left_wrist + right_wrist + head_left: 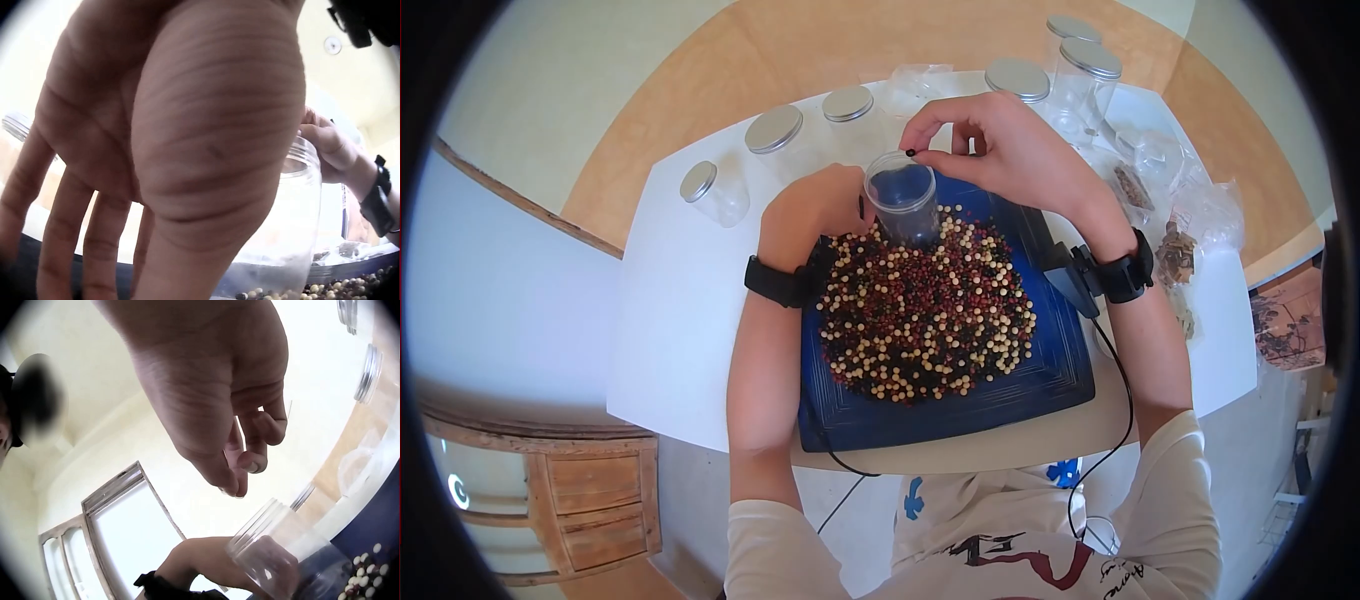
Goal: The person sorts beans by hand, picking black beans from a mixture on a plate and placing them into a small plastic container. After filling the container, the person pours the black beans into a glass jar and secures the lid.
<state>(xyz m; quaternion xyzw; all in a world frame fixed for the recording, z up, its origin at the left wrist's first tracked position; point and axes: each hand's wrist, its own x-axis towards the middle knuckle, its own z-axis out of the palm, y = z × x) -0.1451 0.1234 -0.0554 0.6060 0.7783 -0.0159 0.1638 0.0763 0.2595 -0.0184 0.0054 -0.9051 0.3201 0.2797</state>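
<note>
A lidless clear jar [903, 205] stands tilted among mixed pale, dark and red beans [920, 320] on a blue tray [1060, 370]. My left hand [815, 205] is beside the jar's left wall; in the left wrist view, its fingers [100, 244] extend loosely downward, with the jar [300, 212] beyond the thumb. Over the jar's mouth is my right hand [1010, 150], thumb and forefinger tips close together at the rim, a small dark spot on the thumb tip. From the right wrist, that hand [219, 394] has bent fingers; anything between the tips cannot be made out.
Lidded clear jars [775, 130] line the white table's [670, 370] far side, with more jars [1090, 75] at the back right. Plastic bags [1175, 250] with dried contents lie to the right. Black cables [1128, 400] run from the wrist cameras past the tray.
</note>
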